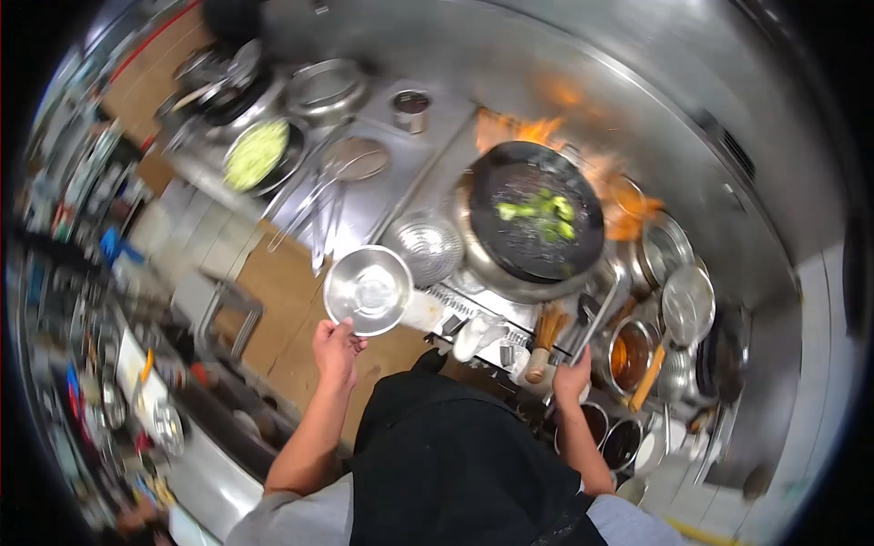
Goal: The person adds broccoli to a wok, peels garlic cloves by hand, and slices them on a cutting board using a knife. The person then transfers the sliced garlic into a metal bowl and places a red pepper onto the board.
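Observation:
Held by its near rim in my left hand (pixel 339 350) is a shiny metal bowl (pixel 369 289) that looks empty. My right hand (pixel 571 380) is wrapped round the handle of a long metal utensil (pixel 601 318), which slants up to the right; its far end is hard to make out. Ahead of me a large black wok (pixel 510 237) holds green vegetables (pixel 542 214). Orange flames (pixel 537 129) rise behind and to the right of the wok. Between the bowl and the wok lies a perforated metal strainer (pixel 425 247).
A bowl of shredded pale green food (pixel 258 155) stands at the upper left, near an open can (pixel 411 109). A bamboo brush (pixel 544 341) sits left of my right hand. At the right are a pot of orange-brown liquid (pixel 628 357) and a wooden-handled strainer (pixel 688 305).

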`<control>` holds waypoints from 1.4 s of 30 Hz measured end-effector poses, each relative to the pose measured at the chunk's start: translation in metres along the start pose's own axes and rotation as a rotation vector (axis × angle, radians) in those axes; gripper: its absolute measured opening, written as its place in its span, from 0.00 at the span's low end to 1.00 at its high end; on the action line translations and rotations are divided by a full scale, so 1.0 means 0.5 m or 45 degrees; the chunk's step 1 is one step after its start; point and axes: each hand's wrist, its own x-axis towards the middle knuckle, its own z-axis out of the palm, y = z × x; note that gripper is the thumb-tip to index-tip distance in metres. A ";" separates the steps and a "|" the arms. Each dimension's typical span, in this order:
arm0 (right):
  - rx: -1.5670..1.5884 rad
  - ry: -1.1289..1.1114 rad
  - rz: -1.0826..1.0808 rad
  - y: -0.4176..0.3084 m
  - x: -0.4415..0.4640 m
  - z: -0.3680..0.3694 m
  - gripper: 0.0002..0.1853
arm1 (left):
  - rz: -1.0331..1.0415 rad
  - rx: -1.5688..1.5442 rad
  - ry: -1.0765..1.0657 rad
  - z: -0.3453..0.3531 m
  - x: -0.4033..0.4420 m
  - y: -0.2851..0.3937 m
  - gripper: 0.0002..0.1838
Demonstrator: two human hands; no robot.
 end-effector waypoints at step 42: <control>0.212 -2.541 -2.047 -1.129 -0.835 0.786 0.19 | 0.625 1.148 1.890 -1.145 0.055 0.401 0.11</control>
